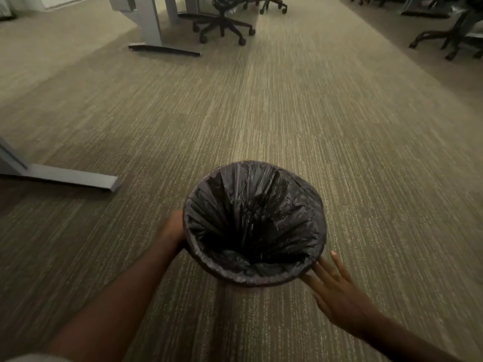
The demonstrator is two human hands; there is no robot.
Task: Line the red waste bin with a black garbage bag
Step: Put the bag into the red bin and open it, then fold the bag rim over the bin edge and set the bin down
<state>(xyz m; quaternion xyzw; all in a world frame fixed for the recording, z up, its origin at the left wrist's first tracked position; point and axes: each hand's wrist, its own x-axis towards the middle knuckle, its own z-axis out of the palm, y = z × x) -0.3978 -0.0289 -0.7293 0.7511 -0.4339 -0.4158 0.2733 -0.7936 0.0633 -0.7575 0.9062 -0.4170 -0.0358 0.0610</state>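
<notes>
A round waste bin stands on the carpet below me. A black garbage bag (pixel 254 220) lines its inside and is folded over the rim (pixel 251 279), so the bin's red wall is hidden. My left hand (pixel 173 229) presses against the bin's left side at the rim, fingers wrapped out of sight behind it. My right hand (pixel 337 288) lies flat with fingers spread, its fingertips touching the bag at the lower right of the rim.
Striped beige carpet (pixel 313 121) stretches ahead. A grey desk foot (pixel 70 176) lies on the floor at left. Farther off stand another desk leg (pixel 150 27), a black office chair (pixel 222 22) on castors, and more chair bases (pixel 449 40) at the top right.
</notes>
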